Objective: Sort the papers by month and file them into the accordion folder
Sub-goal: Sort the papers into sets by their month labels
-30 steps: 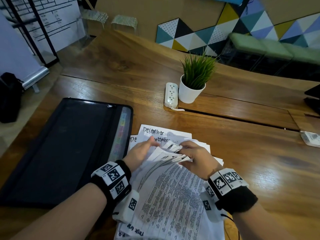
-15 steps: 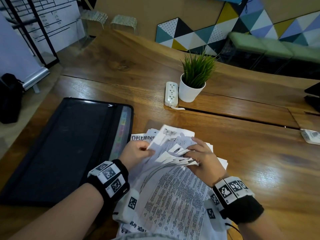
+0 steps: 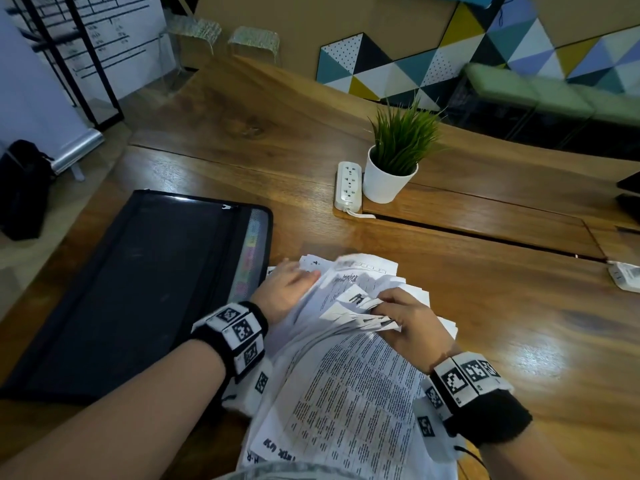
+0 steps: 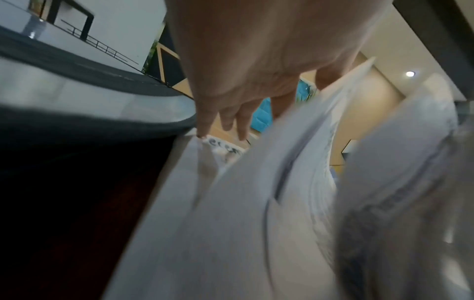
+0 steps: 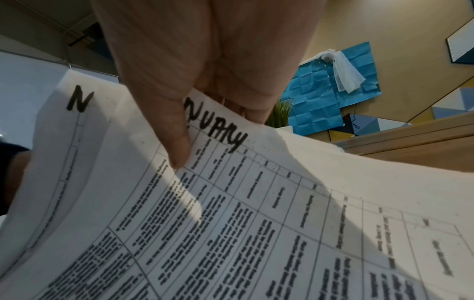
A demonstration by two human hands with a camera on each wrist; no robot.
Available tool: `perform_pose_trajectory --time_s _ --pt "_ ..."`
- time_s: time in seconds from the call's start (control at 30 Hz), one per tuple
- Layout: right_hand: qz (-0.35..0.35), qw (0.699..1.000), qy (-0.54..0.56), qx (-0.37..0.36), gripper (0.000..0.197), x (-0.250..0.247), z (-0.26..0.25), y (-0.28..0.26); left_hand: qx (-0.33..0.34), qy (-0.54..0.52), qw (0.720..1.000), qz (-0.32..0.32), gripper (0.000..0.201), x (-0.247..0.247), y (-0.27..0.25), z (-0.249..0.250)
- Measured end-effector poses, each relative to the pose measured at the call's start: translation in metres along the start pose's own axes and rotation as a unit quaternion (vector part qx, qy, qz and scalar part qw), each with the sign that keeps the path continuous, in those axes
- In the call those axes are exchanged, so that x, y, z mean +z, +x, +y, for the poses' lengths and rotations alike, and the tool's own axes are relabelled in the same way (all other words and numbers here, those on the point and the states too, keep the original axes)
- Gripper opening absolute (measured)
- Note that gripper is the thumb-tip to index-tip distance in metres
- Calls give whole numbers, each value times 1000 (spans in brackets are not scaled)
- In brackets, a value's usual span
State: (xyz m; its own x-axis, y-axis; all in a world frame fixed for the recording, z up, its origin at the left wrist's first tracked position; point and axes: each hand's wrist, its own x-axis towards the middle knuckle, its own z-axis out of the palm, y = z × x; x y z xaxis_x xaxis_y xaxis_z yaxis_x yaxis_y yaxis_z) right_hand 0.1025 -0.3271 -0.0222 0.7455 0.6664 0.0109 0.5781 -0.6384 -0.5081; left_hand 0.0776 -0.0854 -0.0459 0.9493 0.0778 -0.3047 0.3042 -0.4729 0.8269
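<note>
A stack of printed papers [image 3: 346,393] lies on the wooden table in front of me, with months handwritten at the tops. My right hand [image 3: 405,313] pinches several bent-up top corners of the papers. In the right wrist view its thumb [image 5: 174,142] presses on a sheet [image 5: 256,223] marked "January". My left hand [image 3: 287,289] reaches over the stack's left side with straight fingers [image 4: 205,130] that touch a lower sheet. One blurred sheet [image 3: 363,271] stands raised between the two hands. The black accordion folder [image 3: 138,289] lies flat to the left, its coloured tabs [image 3: 252,258] next to the papers.
A white potted plant [image 3: 394,161] and a power strip [image 3: 348,185] stand beyond the papers. A small white device [image 3: 625,277] sits at the table's right edge. A black bag [image 3: 20,188] is on the floor at far left.
My left hand pinched and lifted a top sheet, then stretched its fingers out over the sheets below. The lifted sheet now swings, blurred. My right hand keeps hold of the fanned corners.
</note>
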Motion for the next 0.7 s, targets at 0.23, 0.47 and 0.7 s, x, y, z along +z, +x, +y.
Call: perform_pose_trajectory --time_s 0.23,0.47,0.7 --pt "-8 1000 -7 11 31 1 2 -1 -70 380 922 13 42 -7 27 8" --pt "19 999 -9 -27 32 -1 1 0 -37 100 993 53 66 -35 10 5" --pt "-21 999 -27 -30 26 -8 -5 12 91 340 936 -31 33 -41 6 -2"
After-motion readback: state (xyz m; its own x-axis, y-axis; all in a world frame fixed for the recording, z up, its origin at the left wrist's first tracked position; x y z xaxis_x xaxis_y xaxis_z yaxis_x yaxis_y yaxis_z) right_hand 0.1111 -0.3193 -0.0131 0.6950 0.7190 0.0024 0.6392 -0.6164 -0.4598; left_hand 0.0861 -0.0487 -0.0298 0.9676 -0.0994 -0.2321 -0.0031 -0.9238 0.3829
